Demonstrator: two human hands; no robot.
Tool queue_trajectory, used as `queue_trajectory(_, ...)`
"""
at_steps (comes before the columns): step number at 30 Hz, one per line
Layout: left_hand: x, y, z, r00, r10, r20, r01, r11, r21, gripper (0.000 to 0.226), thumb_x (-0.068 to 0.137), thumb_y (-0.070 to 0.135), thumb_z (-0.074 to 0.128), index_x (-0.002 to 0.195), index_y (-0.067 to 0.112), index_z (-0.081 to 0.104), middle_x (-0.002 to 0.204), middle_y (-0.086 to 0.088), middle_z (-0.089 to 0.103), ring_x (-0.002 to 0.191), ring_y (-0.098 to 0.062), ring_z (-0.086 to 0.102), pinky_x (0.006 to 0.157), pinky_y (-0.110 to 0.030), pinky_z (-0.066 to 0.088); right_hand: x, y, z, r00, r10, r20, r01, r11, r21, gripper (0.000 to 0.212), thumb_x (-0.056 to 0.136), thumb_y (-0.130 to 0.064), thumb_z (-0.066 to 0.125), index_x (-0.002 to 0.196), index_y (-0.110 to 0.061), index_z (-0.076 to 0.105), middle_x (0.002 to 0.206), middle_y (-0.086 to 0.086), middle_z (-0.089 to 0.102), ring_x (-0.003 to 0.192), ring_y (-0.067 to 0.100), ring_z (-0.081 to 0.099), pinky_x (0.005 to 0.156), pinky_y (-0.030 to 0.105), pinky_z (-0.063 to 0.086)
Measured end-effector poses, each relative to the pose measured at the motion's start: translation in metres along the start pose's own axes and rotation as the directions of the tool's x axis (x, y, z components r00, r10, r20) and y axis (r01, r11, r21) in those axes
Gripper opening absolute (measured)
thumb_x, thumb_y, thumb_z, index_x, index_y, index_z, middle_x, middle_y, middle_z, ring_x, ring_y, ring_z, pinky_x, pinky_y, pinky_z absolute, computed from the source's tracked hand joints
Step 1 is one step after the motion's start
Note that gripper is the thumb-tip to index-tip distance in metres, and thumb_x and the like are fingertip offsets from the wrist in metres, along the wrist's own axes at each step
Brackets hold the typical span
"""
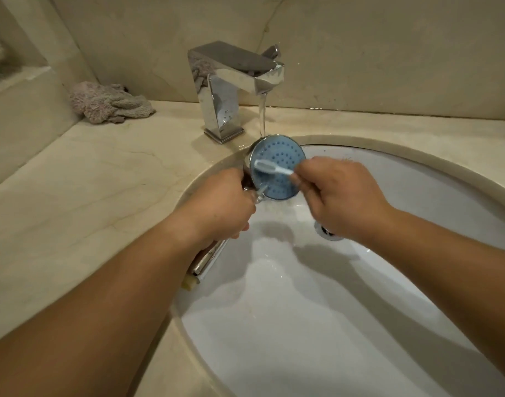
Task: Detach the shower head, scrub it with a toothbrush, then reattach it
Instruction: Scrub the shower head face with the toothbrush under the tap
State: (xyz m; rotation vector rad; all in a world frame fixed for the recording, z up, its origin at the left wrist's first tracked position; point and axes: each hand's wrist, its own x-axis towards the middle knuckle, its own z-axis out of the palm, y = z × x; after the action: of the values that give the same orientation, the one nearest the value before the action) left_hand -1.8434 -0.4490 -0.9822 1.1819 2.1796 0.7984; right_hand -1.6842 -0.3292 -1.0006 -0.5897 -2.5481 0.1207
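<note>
Head view looks down on a beige marble counter [73, 179] with an oval white sink [417, 179] set into it. At the far left, against the wall, a crumpled grey-pink cloth [108, 103] lies on the counter. Right of it, at the far rim of the sink, a squared chrome faucet [231, 81] runs a thin stream of water [263, 116] onto the top edge of the shower head [283, 159]. The left hand [222, 204] reaches over the sink's left rim with its fingers curled round the shower head's chrome handle [209, 257]; the handle's near end sticks out below the wrist, beside the rim. The shower head is held above the far part of the basin, its round blue nozzle face tilted toward the camera. A white toothbrush [270, 166] lies across that face, bristle end to the left and touching it. The right hand [340, 196] pinches the toothbrush handle between curled fingers and thumb at the face's right edge. Just below that hand, the chrome drain [330, 233] shows partly in the basin floor.
</note>
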Motion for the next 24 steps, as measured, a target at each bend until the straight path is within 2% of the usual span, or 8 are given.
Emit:
queue_trajectory(2,0.0,0.001,0.0,1.0,-0.006,-0.005,0.006,1.0,0.019,0.015,0.104,0.02,0.047,0.112,0.022,0.06,0.095,-0.005,0.071,0.065,-0.017,0.072,0.056,-0.035,0.061,-0.002,-0.004,0.003,1.0,-0.029,-0.005,0.029,1.0,-0.003,0.021,0.095,-0.028,0.045,0.08,-0.017,0.054,0.068,-0.008,0.042,0.054,0.022,0.042,0.049,0.028,0.034)
queue_trajectory(6,-0.001,0.002,-0.001,1.0,0.003,0.004,-0.003,1.0,0.014,0.016,0.105,0.019,0.046,0.115,0.022,0.059,0.095,-0.005,0.071,0.065,-0.015,0.07,0.055,-0.031,0.06,0.003,0.002,0.003,0.99,0.132,-0.055,-0.13,0.991,0.04,0.019,0.098,-0.026,0.047,0.085,-0.017,0.057,0.072,-0.007,0.047,0.06,0.022,0.046,0.054,0.029,0.032)
queue_trajectory(9,-0.001,0.003,0.0,1.0,0.0,0.004,0.0,0.999,0.034,0.015,0.104,0.018,0.047,0.111,0.02,0.059,0.093,-0.006,0.071,0.063,-0.015,0.071,0.055,-0.033,0.061,0.0,-0.008,0.008,0.999,0.026,-0.022,-0.025,1.0,0.014,0.014,0.095,-0.024,0.051,0.082,-0.021,0.053,0.07,-0.009,0.041,0.057,0.021,0.041,0.053,0.027,0.029)
queue_trajectory(13,-0.001,0.003,0.0,1.0,-0.01,-0.008,0.01,1.0,0.017,0.015,0.104,0.02,0.048,0.116,0.022,0.059,0.096,-0.005,0.071,0.066,-0.016,0.071,0.053,-0.03,0.059,0.006,0.002,0.001,0.978,0.193,-0.08,-0.188,0.98,0.062,0.024,0.1,-0.029,0.043,0.083,-0.017,0.055,0.071,-0.006,0.048,0.062,0.022,0.045,0.055,0.031,0.033)
queue_trajectory(16,-0.001,0.003,0.0,1.0,-0.011,-0.005,0.011,0.999,0.038,0.013,0.104,0.019,0.048,0.11,0.02,0.06,0.095,-0.005,0.071,0.064,-0.014,0.071,0.05,-0.026,0.056,0.0,-0.01,0.007,0.998,0.065,-0.027,-0.064,0.997,0.035,0.025,0.099,-0.032,0.039,0.082,-0.019,0.053,0.07,-0.006,0.047,0.059,0.023,0.047,0.053,0.032,0.041)
queue_trajectory(17,-0.001,0.004,0.0,1.0,-0.013,-0.006,0.013,0.999,0.037,0.013,0.104,0.019,0.048,0.109,0.019,0.06,0.094,-0.005,0.071,0.064,-0.015,0.071,0.05,-0.027,0.056,0.001,-0.011,0.008,0.997,0.075,-0.022,-0.074,0.996,0.043,0.024,0.099,-0.032,0.04,0.082,-0.019,0.052,0.07,-0.005,0.047,0.059,0.023,0.047,0.053,0.033,0.042)
queue_trajectory(20,0.0,0.003,-0.001,1.0,-0.012,0.0,0.012,0.999,0.036,0.015,0.104,0.018,0.049,0.113,0.019,0.06,0.095,-0.005,0.071,0.065,-0.015,0.071,0.051,-0.027,0.056,0.007,0.0,0.005,0.97,0.237,-0.054,-0.231,0.969,0.086,0.024,0.101,-0.032,0.041,0.082,-0.02,0.051,0.07,-0.005,0.051,0.062,0.021,0.048,0.055,0.032,0.038)
queue_trajectory(24,0.001,0.005,0.0,1.0,-0.013,0.006,0.013,0.996,0.087,0.014,0.104,0.02,0.051,0.115,0.017,0.059,0.099,-0.005,0.071,0.068,-0.017,0.072,0.052,-0.031,0.058,0.003,-0.013,0.005,0.995,0.094,-0.02,-0.093,0.995,0.034,0.025,0.099,-0.032,0.04,0.08,-0.018,0.048,0.071,-0.003,0.049,0.06,0.025,0.048,0.054,0.035,0.042)
